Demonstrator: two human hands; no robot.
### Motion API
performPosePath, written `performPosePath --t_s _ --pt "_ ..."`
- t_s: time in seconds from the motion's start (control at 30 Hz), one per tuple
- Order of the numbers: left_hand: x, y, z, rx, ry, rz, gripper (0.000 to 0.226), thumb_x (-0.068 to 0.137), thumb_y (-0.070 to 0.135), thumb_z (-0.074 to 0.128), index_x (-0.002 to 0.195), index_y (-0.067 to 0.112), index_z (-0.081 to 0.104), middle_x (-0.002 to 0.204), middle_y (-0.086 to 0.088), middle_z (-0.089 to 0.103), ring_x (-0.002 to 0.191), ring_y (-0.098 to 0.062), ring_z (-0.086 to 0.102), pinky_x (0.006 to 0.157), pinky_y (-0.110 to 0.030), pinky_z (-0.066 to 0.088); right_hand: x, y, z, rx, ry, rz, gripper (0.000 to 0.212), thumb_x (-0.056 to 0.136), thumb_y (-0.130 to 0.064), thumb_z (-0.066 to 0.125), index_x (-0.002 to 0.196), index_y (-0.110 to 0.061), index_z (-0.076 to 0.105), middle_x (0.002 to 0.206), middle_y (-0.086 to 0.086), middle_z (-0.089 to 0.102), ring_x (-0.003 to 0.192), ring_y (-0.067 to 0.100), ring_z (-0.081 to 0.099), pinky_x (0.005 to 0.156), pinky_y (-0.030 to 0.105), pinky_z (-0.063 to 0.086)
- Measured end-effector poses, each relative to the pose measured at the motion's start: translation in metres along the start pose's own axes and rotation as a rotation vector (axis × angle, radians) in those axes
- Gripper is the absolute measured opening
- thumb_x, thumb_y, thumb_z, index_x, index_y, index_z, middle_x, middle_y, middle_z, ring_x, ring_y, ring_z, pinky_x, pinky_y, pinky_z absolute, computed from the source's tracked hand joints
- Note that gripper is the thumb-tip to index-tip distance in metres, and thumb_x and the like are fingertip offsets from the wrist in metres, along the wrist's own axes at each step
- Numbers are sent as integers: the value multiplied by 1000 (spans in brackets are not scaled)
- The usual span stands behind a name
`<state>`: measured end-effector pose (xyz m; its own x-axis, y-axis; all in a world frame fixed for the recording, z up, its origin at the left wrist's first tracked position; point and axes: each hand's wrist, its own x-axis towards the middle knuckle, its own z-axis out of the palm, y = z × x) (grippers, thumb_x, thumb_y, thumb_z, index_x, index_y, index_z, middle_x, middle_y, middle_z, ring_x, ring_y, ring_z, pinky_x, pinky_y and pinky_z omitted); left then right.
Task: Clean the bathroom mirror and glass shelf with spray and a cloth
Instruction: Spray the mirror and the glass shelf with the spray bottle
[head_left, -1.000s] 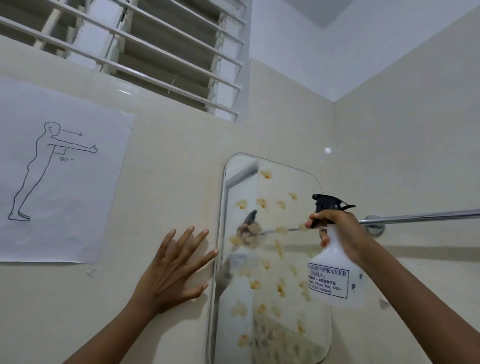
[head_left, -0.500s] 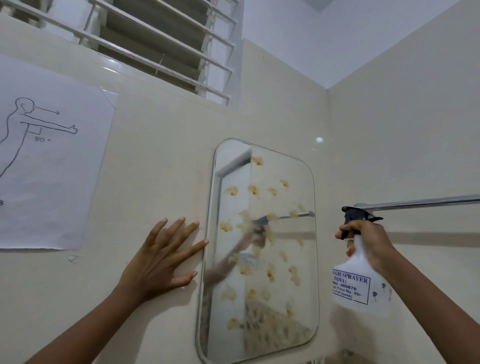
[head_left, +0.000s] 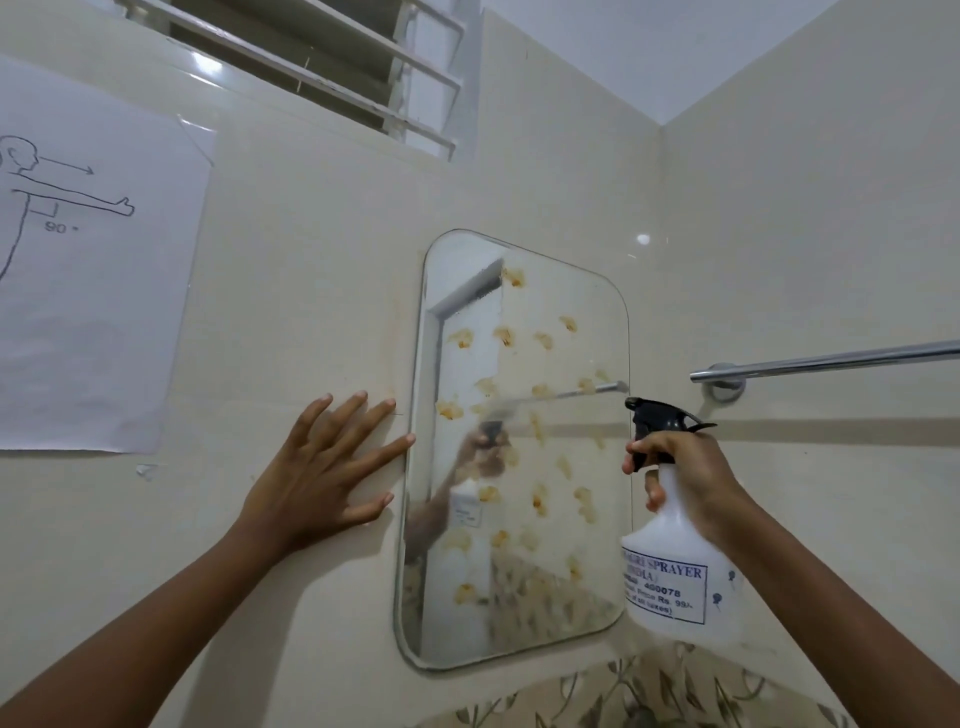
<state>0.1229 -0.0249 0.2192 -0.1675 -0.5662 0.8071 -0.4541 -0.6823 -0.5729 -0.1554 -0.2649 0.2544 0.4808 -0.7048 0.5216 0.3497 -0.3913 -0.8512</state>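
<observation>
the left hand (head_left: 324, 467) lies flat on the wall with fingers spread, just beside the left edge of the mirror (head_left: 519, 457). the right hand (head_left: 685, 478) grips the neck of the white bottle (head_left: 675, 582) at the lower right, its black nozzle pointing at the mirror. yellow spots dot the glass. a rail (head_left: 831, 361) sticks out at the right. a paper (head_left: 93, 291) hangs at the upper left.

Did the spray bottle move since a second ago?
Yes. The spray bottle in the right hand dropped lower: its black top poked above the towel rail before, and now sits below it, beside the right edge of the mirror.
</observation>
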Motion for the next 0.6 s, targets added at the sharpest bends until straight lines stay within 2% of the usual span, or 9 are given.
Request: performPosePath --t_s 0.07,0.2,0.3,0.43,0.5,0.6 --pt "0 0 -1 0 -5 1 65 85 59 33 143 31 29 150 -11 33 136 -33 35 111 -52 20 -8 -1 10 9 -38 -21 13 81 -2 50 75 4 59 71 19 62 28 18 36 36 25 36" --pt "-1 -1 0 11 -10 1 64 85 59 33 144 32 28 150 -11 33 136 -32 34 110 -52 21 -26 3 23 0 -160 7 17 79 2 49 89 9 59 84 24 70 28 20 35 36 23 34" --pt "-1 -1 0 6 -5 5 64 86 59 33 144 32 28 150 -11 33 136 -33 34 110 -52 21 -37 16 25 -27 -213 34 20 79 2 49 93 14 58 79 26 66 28 20 35 37 22 33" --pt "-1 -1 1 11 7 8 64 86 59 33 144 32 28 150 -11 33 136 -33 34 111 -51 19 -46 38 17 -23 -182 61 14 79 8 48 86 16 57 69 26 59 24 20 34 35 22 33" --pt "0 -1 2 17 3 8 64 86 59 32 144 32 27 150 -11 32 136 -33 33 111 -51 19 -47 49 5 -26 -138 87 12 78 8 48 82 12 60 75 28 63 24 20 34 34 22 33" --pt "0 -1 2 24 4 10 64 87 59 31 144 32 27 150 -11 33 136 -34 34 111 -52 18 -43 62 -17 -15 -71 109 16 80 5 48 91 10 59 85 27 69 26 19 36 34 22 35"
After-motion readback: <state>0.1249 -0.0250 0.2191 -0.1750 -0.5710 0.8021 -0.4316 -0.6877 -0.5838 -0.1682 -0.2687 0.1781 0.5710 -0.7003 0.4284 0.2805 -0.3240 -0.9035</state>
